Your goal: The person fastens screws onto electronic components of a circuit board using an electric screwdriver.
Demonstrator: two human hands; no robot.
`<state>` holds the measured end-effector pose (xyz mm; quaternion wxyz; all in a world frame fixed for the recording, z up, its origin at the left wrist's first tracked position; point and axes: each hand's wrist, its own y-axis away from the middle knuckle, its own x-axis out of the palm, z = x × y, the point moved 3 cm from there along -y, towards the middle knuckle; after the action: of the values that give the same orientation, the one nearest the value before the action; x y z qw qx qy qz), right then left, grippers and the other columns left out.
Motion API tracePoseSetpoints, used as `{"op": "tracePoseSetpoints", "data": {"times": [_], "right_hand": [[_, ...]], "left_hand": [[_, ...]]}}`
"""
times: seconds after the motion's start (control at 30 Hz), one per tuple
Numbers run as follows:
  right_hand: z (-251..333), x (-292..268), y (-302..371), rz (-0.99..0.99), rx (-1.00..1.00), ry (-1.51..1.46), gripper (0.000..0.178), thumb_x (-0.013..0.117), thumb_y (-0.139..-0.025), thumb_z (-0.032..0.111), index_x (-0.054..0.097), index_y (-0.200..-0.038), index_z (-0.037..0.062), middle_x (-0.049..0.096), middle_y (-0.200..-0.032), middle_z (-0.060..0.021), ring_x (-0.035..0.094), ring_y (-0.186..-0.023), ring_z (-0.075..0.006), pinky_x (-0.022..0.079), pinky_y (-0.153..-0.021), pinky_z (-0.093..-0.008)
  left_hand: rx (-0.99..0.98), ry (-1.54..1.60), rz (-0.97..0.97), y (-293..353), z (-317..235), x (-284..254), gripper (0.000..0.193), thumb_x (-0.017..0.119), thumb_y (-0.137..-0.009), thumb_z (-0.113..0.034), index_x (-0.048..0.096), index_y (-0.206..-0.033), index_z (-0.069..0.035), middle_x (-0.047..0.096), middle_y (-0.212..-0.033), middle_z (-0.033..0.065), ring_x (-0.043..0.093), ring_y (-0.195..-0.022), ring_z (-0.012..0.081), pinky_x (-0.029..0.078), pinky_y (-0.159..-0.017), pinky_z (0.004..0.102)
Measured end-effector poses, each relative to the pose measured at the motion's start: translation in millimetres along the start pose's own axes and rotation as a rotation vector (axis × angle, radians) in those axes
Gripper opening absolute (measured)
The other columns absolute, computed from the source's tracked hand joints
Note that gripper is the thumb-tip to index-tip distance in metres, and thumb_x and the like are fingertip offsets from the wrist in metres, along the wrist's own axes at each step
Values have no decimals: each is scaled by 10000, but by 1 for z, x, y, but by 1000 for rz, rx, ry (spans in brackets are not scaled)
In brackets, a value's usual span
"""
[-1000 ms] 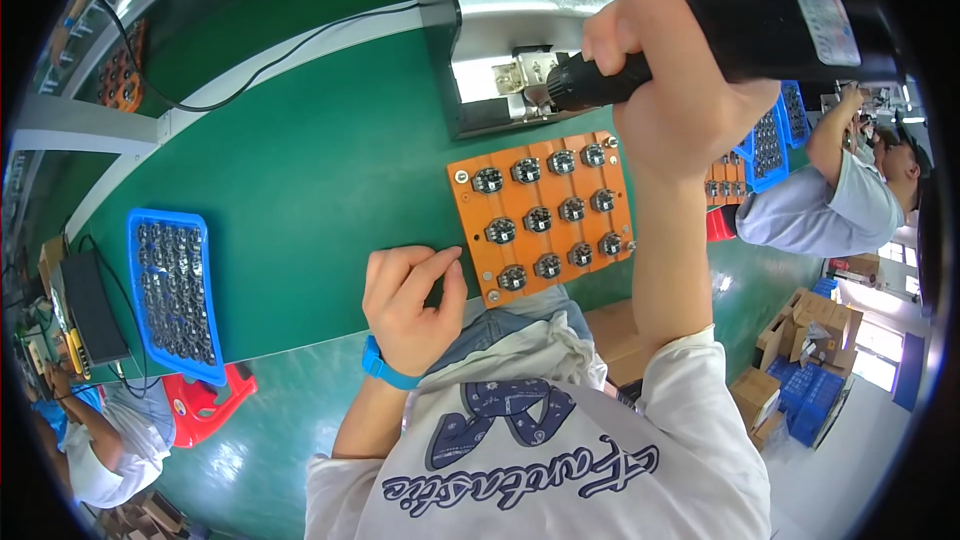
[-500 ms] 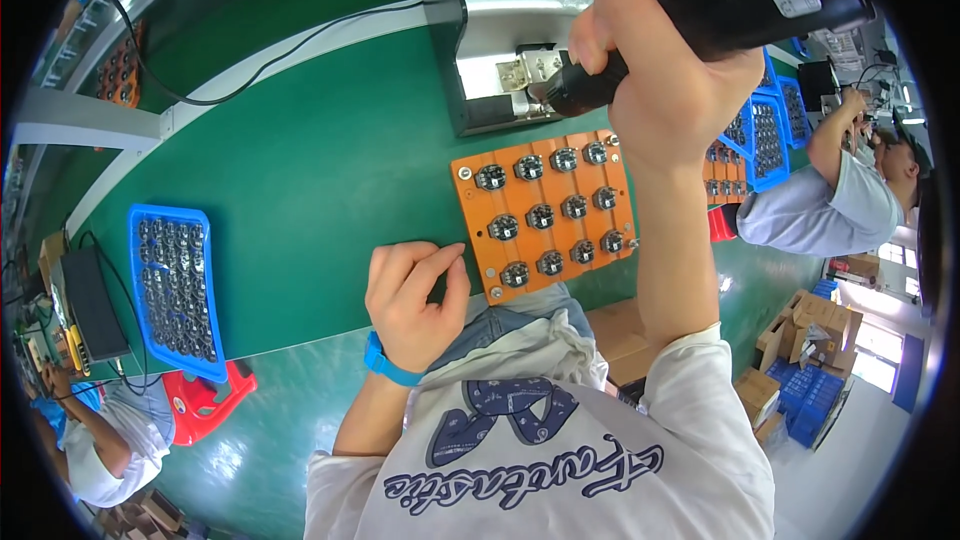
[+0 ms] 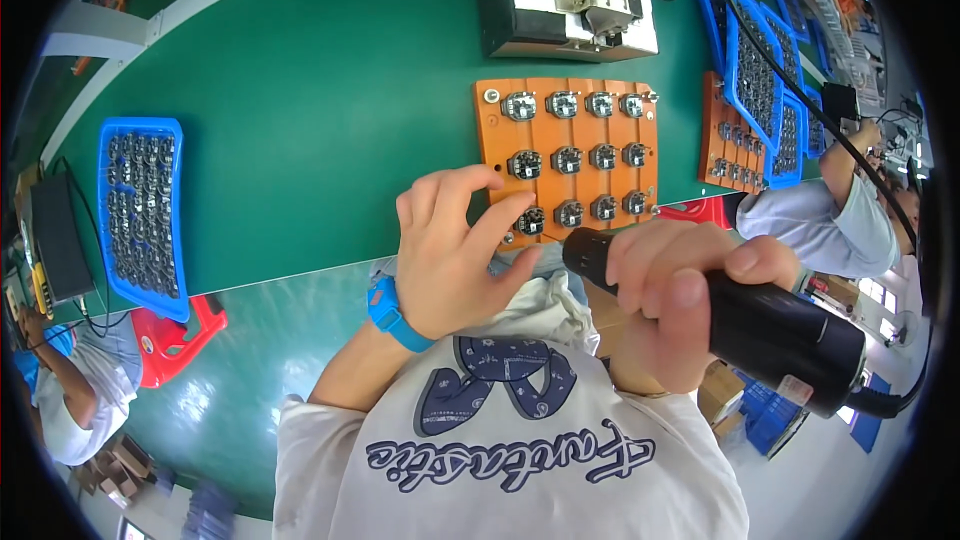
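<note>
An orange fixture board (image 3: 545,130) lies at the table's front edge, with rows of small black-and-silver components seated in it. My right hand (image 3: 690,290) is wrapped round a black corded electric screwdriver (image 3: 780,335). The tool is held nearly level, its nose pointing left toward the component (image 3: 530,221) in the board's near-left corner; whether the bit touches it I cannot tell. At that same corner is my left hand (image 3: 450,250), a blue watch on its wrist. Its thumb and fingers are spread, with the index fingertip beside or on the corner component.
Behind the board stands a metal machine (image 3: 575,20) with a silver bracket. A blue tray (image 3: 183,240) of components lies at the left. More blue trays (image 3: 735,90) and another orange board (image 3: 712,130) are at the right. The screwdriver's cord (image 3: 780,65) hangs down the right side. People sit at both sides.
My right hand has brought the screwdriver from the machine back toward me, down to the board's near side. My left hand has moved right onto the board's corner, its fingers spreading.
</note>
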<state>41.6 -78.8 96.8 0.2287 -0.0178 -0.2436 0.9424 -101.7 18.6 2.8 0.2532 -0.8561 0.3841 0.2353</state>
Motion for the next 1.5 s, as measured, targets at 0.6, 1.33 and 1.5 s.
{"op": "tracePoseSetpoints", "data": {"times": [0.6,1.33,1.5], "right_hand": [[-12,21,8,-193,54,114,304,572,-1003,44,398,-1246,102,519,-680,-54,521,-555,-171,468,-586,-373],[-13,2,-4,-252,49,28,334,620,-1013,40,371,-1214,134,570,-730,-67,554,-552,-185,488,-566,-378],[-16,7,-3,-216,13,142,316,495,-976,-8,375,-1256,79,496,-672,-75,494,-515,-180,473,-540,-382]], "left_hand": [[-1,-27,-79,3,1,12,384,830,-673,-138,706,-1036,-170,580,-1170,49,562,-1087,294,400,-880,427],[-19,-24,-60,-2,2,9,401,851,-661,-106,728,-1035,-176,591,-1159,45,553,-1080,281,412,-894,408],[-34,-21,-47,1,2,11,405,856,-658,-112,730,-1037,-177,590,-1159,45,554,-1080,281,406,-892,405]]}}
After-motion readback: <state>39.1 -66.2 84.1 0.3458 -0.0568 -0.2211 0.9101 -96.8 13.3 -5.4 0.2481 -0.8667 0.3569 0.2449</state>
